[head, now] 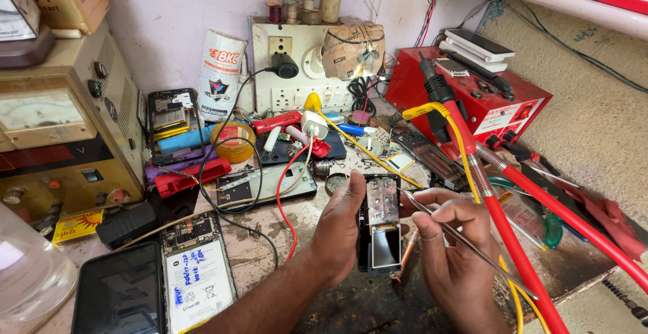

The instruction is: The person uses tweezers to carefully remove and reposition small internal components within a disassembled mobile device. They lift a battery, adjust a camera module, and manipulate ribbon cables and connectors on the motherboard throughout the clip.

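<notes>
A cluttered workbench [283, 239] carries a red station [472, 98] at the right, a beige meter box [61, 131] at the left and an opened phone [197, 273] near the front. Above the bench's middle, the left hand [341, 229] grips an open phone board [380, 229] by its left edge. The right hand [452, 253] pinches tweezers [445, 223], tips touching the board's upper right.

red station [472, 98], yellow tape roll [234, 142], seemingly silver tweezers [459, 234].
</notes>
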